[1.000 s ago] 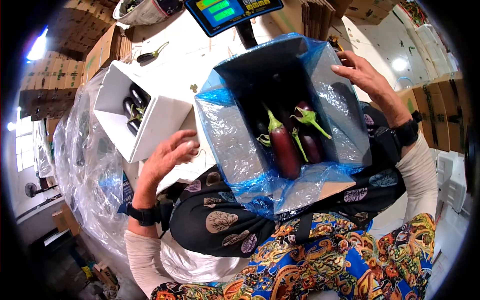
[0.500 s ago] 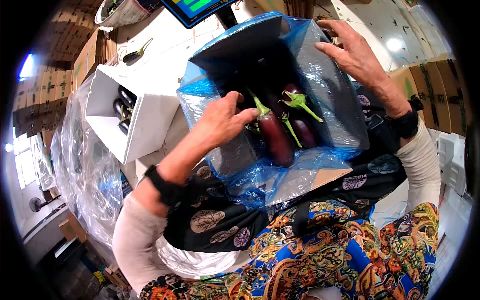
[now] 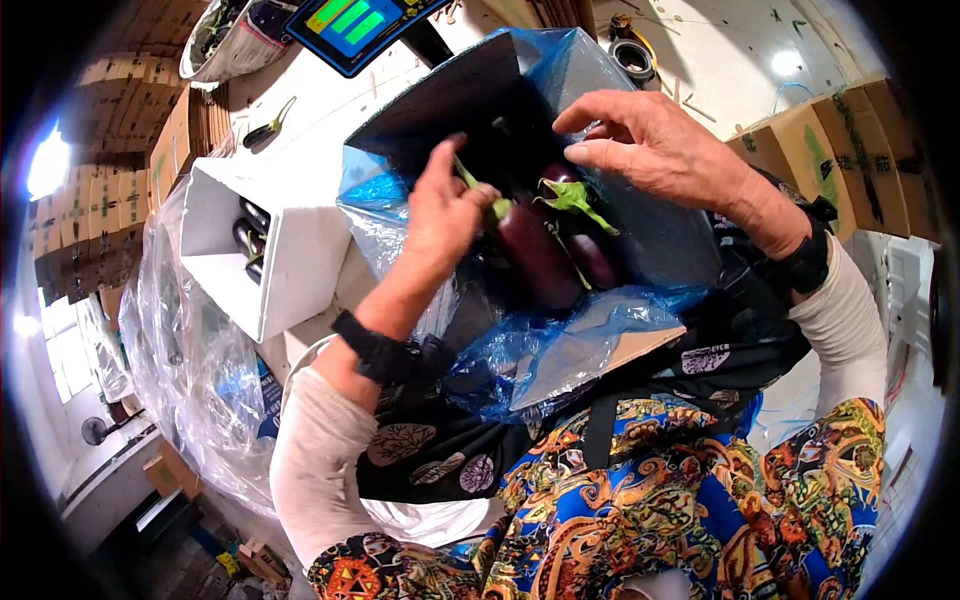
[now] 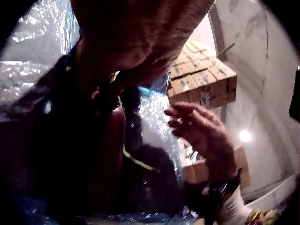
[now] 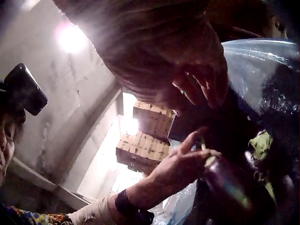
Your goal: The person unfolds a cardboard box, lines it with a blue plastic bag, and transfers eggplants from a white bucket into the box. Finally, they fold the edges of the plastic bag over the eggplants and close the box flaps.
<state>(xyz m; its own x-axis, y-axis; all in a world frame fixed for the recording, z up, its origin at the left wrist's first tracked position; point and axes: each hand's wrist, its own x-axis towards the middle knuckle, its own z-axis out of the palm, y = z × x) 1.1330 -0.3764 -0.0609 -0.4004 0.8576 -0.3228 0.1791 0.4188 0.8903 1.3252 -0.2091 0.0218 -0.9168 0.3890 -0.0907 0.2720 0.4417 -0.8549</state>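
Observation:
A box (image 3: pixel 660 240) lined with blue plastic film sits tilted on the person's lap, its inside dark. In it lie several purple eggplants with green stems. The left hand (image 3: pixel 440 215) reaches into the box and pinches the stem end of a long eggplant (image 3: pixel 535 250) between thumb and fingers; the right wrist view shows this grip on the eggplant (image 5: pixel 229 183) too. Over the box's right side hovers the right hand (image 3: pixel 650 140), fingers loosely bent and holding nothing. Beneath it lies another eggplant (image 3: pixel 595 255), next to a green cap (image 3: pixel 570 197).
A white foam box (image 3: pixel 310 260) with a few eggplants leans at left, near clear plastic sheeting (image 3: pixel 190 360). Behind stand a scale display (image 3: pixel 350 25), a loose small eggplant (image 3: pixel 262 132), a tape roll (image 3: pixel 632 58) and a white bucket (image 3: pixel 215 50). Cartons (image 3: pixel 850 160) line the right.
The left hand has moved from beside the box into it and taken hold of an eggplant's stem. The right hand has left the box's right edge and come inward over the opening.

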